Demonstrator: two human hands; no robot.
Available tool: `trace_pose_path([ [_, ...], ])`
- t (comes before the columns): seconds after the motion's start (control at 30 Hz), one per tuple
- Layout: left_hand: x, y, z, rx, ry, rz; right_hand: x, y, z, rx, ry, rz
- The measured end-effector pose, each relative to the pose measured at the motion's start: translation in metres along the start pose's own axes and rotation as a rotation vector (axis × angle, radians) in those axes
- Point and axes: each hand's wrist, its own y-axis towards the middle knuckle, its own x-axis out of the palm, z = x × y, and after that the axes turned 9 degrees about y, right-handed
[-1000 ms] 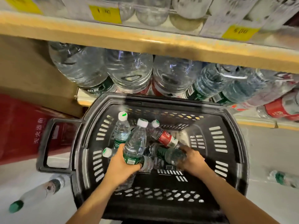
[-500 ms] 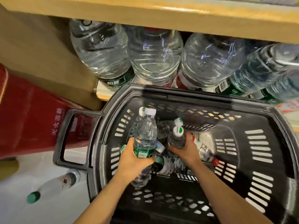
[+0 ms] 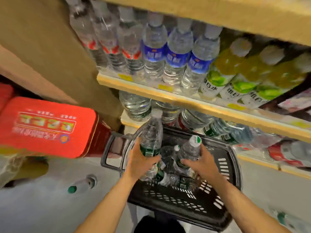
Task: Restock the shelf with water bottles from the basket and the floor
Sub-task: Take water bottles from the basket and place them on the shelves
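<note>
Both bottles have risen out of the basket [image 3: 223,167], left hand [image 3: 139,163] and right hand [image 3: 204,163] each wrapped around one, and a hurried lift could let one slip.

Two clear green-labelled bottles [image 3: 150,137] [image 3: 189,151] held upright above the black basket [image 3: 223,190].

the scene is seen from a single head-worn, wide-angle view, aimed forward and steeply down past both forearms. the black basket [image 3: 223,179] is framed close beneath the lens, the shelf [image 3: 168,95] rises just beyond it, and the floor [image 3: 42,207] is taken in at lower left. no second view is given.
</note>
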Motion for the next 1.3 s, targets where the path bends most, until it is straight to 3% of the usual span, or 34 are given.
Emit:
trace_pose_path([
  [0.27, -0.100, -0.038, 0.131, 0.145, -0.128, 0.139, -0.028, -0.055, -0.154, -0.128, 0.049, 0.006],
  [0.37, -0.134, -0.039, 0.163, 0.275, -0.037, 0.212, -0.025, -0.064, -0.203, -0.193, 0.035, -0.027],
  [0.63, -0.232, -0.035, 0.230, 0.596, -0.062, 0.339, 0.019, -0.071, -0.303, -0.397, 0.083, 0.157],
  [0.9, -0.304, -0.008, 0.332, 0.924, -0.021, 0.447, 0.044, -0.097, -0.367, -0.479, 0.093, 0.315],
  [1.03, -0.308, 0.028, 0.333, 0.925, 0.059, 0.518, 0.050, -0.092, -0.371, -0.499, 0.096, 0.362],
  [1.3, -0.309, 0.082, 0.316, 0.657, -0.025, 0.593, 0.061, -0.080, -0.377, -0.574, 0.136, 0.328],
])
